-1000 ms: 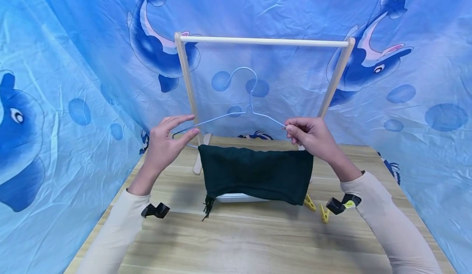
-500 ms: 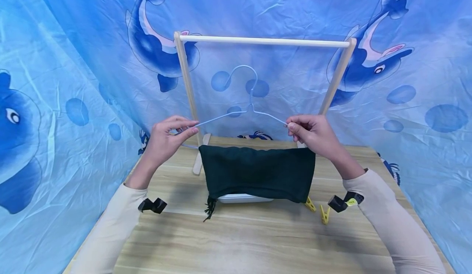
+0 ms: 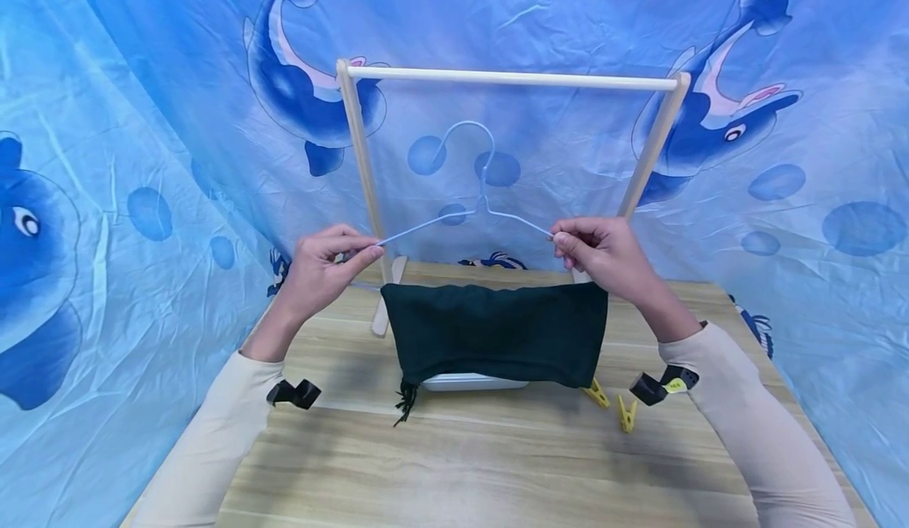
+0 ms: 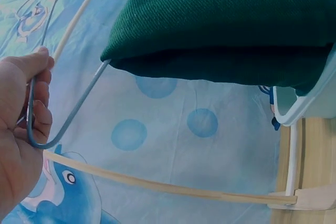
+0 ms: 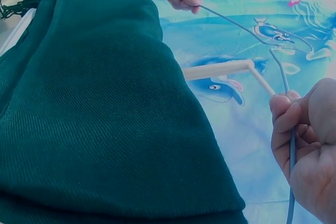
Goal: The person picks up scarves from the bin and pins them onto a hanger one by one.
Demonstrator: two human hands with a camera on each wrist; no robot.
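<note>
A light blue wire hanger [image 3: 484,203] is held up in front of the rack, its hook pointing upward below the bar. My left hand [image 3: 323,267] pinches its left shoulder between thumb and fingers. On the opposite shoulder, my right hand [image 3: 604,258] grips the wire in the same way. A dark green fringed cloth [image 3: 493,335] hangs folded over the hanger's lower bar, whose left end shows beside the cloth in the left wrist view. Tassels [image 3: 406,402] dangle at its lower left corner. The right wrist view shows the cloth [image 5: 100,103] close up.
A wooden rack with a white top bar [image 3: 511,79] stands behind the hanger. Partly hidden under the cloth is a white container [image 3: 472,383]. Yellow clothespins [image 3: 626,413] lie on the wooden table [image 3: 454,465] at the right. Blue dolphin-print curtains [image 3: 142,102] surround the table.
My left hand's thumb and fingers have closed on the hanger's left shoulder, where they were apart before. The hanger has risen slightly. My right hand keeps its grip, a little higher.
</note>
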